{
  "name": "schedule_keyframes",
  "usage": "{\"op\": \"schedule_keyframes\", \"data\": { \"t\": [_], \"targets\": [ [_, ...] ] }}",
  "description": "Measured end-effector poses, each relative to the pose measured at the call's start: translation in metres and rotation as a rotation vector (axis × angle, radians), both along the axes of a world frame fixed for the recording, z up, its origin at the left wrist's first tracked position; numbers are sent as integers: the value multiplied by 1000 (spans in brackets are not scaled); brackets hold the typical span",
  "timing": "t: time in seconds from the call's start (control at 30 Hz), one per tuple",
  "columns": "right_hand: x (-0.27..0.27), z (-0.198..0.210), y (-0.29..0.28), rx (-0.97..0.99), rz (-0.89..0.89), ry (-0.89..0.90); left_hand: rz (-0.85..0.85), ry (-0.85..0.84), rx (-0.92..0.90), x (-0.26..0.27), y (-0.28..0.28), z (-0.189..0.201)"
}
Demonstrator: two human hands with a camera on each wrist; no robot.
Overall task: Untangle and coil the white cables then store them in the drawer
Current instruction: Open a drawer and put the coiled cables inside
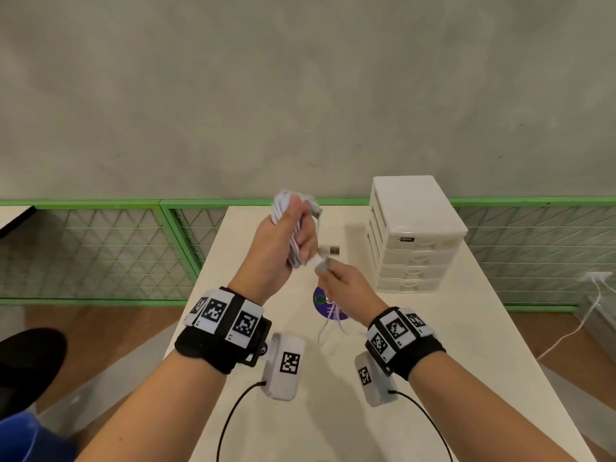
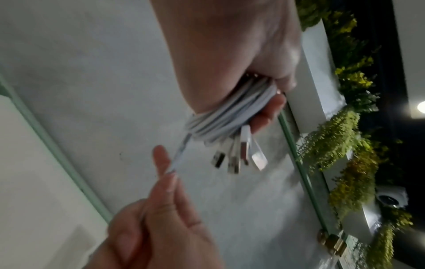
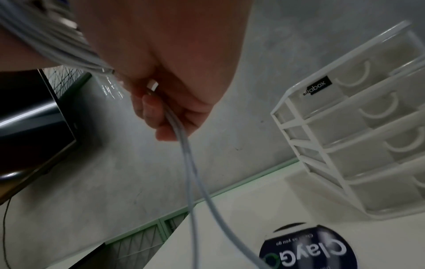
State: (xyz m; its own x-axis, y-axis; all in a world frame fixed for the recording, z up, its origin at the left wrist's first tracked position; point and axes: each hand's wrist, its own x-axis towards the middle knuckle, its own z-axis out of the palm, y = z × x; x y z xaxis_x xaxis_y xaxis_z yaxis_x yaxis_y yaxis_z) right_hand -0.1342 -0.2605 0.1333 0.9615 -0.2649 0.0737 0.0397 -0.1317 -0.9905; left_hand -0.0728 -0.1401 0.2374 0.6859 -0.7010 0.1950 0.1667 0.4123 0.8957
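My left hand (image 1: 293,241) is raised over the table and grips a coiled bundle of white cables (image 1: 286,208). In the left wrist view the bundle (image 2: 225,116) sits in the fist with several USB plugs (image 2: 239,158) sticking out below it. Just right of and below it, my right hand (image 1: 336,281) pinches loose white cable strands (image 3: 186,154) that run from the bundle down to the table. A white four-drawer box (image 1: 413,235) stands at the table's back right, all its drawers (image 3: 358,116) closed.
A round purple sticker (image 1: 325,303) lies on the white table (image 1: 433,361) under my right hand, with cable loops (image 1: 328,331) lying beside it. A green mesh fence (image 1: 100,251) runs behind the table. A wall socket with a white cord (image 1: 596,281) is at far right.
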Motion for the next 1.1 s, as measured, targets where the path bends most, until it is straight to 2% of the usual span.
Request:
{"op": "schedule_keyframes", "data": {
  "t": [0.1,0.17,0.27,0.3,0.37,0.4,0.53,0.63,0.7,0.87,1.0,1.1],
  "targets": [
    [-5,-4,6,-76,113,82,217,26,-64,4,-6,5],
    [-9,-7,11,-154,169,139,358,-99,-22,10,-6,2],
    [-15,-7,10,-234,181,153,553,-634,264,23,4,-10],
    [-16,-5,9,-237,162,131,552,-765,393,30,8,-15],
    [-16,0,5,-225,94,72,485,-895,701,36,15,-25],
    [-15,4,4,-214,58,42,426,-906,816,38,18,-32],
    [-13,22,3,-188,-3,-87,131,-689,948,19,22,-47],
    [-15,28,3,-225,-31,-157,-77,-422,866,10,22,-45],
    [-17,29,7,-224,-55,-211,-166,-374,841,11,25,-39],
    [-14,40,3,-41,-139,-174,-309,-334,795,7,27,-29],
    [-12,42,4,-55,1,-192,-348,-220,690,5,27,-27],
    [-11,34,5,-193,31,-223,-366,-167,612,4,28,-25]
  ]
}}
